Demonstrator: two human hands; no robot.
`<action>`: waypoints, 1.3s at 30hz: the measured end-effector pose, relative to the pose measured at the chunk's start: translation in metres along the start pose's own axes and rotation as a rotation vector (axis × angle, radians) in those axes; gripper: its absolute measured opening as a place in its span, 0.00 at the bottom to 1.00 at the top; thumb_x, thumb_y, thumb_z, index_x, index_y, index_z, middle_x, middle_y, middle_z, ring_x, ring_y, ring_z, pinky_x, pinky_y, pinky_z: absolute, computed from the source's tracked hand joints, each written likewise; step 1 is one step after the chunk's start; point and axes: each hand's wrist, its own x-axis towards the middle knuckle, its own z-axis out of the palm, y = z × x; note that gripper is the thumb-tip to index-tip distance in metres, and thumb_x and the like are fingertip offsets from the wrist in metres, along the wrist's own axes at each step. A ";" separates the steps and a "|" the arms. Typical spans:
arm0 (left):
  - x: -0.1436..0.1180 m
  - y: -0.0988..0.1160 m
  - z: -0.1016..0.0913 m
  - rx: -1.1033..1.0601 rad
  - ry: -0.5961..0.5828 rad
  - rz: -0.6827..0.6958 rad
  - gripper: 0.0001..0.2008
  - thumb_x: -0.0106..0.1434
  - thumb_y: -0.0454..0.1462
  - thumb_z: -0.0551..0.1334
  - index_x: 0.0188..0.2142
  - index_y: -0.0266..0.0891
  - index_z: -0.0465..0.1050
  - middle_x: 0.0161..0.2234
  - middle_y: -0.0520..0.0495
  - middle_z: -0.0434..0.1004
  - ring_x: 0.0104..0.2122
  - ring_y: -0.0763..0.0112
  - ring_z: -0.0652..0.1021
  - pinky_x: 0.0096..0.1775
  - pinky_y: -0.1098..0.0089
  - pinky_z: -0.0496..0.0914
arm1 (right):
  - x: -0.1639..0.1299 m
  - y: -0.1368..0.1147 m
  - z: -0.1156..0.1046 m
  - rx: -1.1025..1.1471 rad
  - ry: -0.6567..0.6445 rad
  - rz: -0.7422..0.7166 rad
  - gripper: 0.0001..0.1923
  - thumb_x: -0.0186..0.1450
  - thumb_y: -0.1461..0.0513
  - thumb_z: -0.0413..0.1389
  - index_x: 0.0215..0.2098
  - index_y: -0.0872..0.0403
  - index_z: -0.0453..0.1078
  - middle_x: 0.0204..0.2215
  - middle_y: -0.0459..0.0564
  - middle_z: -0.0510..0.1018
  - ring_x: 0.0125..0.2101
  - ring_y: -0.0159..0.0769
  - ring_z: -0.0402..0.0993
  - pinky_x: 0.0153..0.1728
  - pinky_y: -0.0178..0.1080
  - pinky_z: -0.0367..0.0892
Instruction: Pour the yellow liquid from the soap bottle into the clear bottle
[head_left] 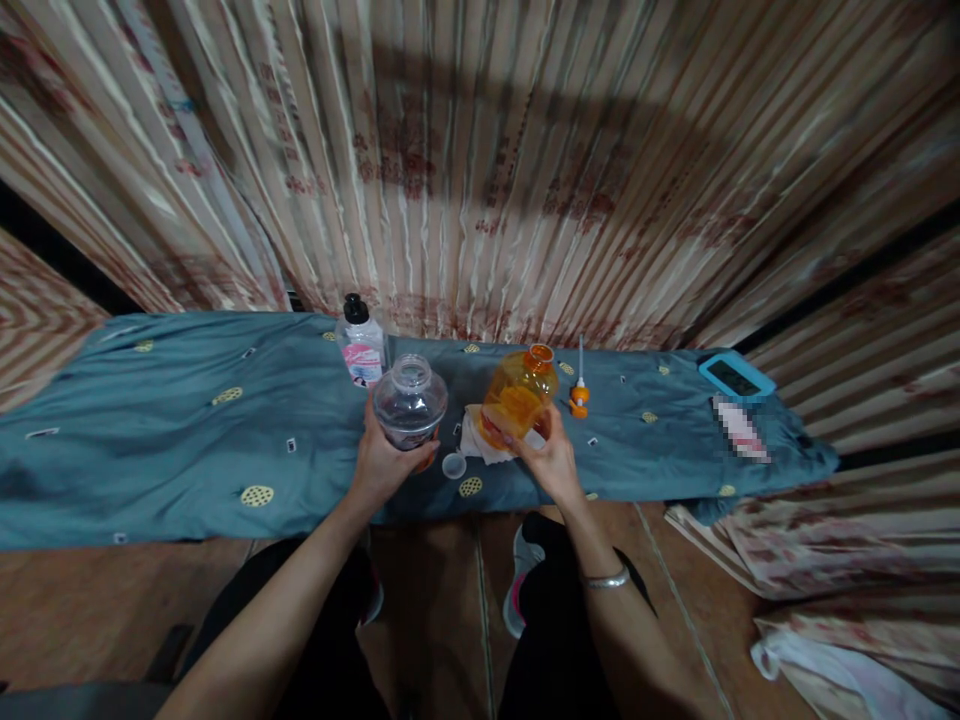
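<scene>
My left hand (388, 452) is wrapped round a clear, round-bodied plastic bottle (410, 402), which stands uncapped and upright. In my right hand (546, 450) is an orange see-through bottle (523, 385), open at the neck and tilted a little to the right. Below it lies a crumpled whitish cloth or tissue (475, 437), partly hidden by the bottle. Between the two bottles a small clear round cap (454, 465) rests on the cloth-covered surface. An orange pump top (578, 398) with a pale tube lies to the right of the orange bottle.
A clear bottle with a black cap and pink label (361, 345) stands behind the clear bottle. On the right are a blue-framed device with a dark screen (736, 377) and a blurred pinkish item (741, 428). The blue-green cloth (187, 430) is wrinkled. Curtains (480, 180) hang close behind.
</scene>
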 end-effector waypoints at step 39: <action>-0.085 0.115 0.021 -0.476 -0.673 0.524 0.40 0.46 0.38 0.71 0.58 0.42 0.59 0.50 0.41 0.74 0.50 0.54 0.75 0.53 0.54 0.71 | -0.141 -0.050 -0.001 1.300 0.234 0.994 0.32 0.12 0.45 0.67 0.15 0.51 0.74 0.22 0.54 0.76 0.24 0.42 0.74 0.34 0.40 0.73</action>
